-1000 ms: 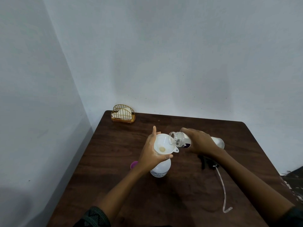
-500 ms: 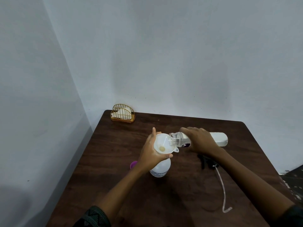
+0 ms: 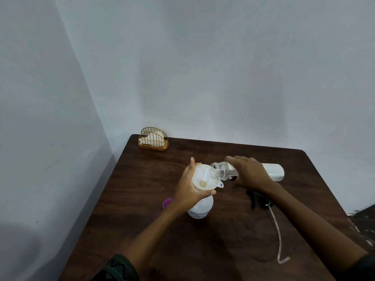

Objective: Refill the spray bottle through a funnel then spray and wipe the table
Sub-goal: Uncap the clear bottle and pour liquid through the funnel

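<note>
White funnel point(image 3: 203, 176) tops the spray bottle point(image 3: 200, 208), label unreadable; left hand point(image 3: 188, 191) clasps the funnel, right hand point(image 3: 251, 173) clasps the tilted refill bottle point(image 3: 272, 172).

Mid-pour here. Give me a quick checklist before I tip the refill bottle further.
1. Funnel seated in spray bottle: ok; left hand grips it there.
2. Refill bottle mouth at funnel rim: ok; right hand holds it roughly level.
3. Liquid flowing: cannot tell.
4. Spray bottle fill level: cannot tell.
5. Spray head within reach: ok; lies near right hand.
6. Napkins for wiping: ok; far corner.
</note>
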{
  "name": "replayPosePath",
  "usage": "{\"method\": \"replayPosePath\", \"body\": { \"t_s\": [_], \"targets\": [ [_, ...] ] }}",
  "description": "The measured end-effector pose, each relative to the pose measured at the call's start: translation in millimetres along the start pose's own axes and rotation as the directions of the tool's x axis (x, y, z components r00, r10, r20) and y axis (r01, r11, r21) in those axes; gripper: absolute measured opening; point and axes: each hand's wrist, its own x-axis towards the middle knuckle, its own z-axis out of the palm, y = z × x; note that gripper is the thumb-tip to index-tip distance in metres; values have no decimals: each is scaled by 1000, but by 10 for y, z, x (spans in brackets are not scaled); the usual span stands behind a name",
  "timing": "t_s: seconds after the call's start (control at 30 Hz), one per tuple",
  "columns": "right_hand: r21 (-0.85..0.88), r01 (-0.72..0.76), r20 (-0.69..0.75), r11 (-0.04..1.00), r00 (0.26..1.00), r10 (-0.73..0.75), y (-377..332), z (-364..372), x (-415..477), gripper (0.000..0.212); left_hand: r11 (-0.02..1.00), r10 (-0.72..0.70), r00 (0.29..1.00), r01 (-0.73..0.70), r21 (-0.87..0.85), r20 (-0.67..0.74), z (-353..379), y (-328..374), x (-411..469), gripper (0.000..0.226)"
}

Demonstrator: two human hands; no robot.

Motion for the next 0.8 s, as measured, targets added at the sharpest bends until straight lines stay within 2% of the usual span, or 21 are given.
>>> {"method": "replayPosePath", "body": {
  "t_s": [0.8],
  "targets": [
    [-16,-2,7,1000,1000,2,-30,-45,15,46,1000,-7,1000,7,-16,7,-1,-24,7,117]
  ]
}}
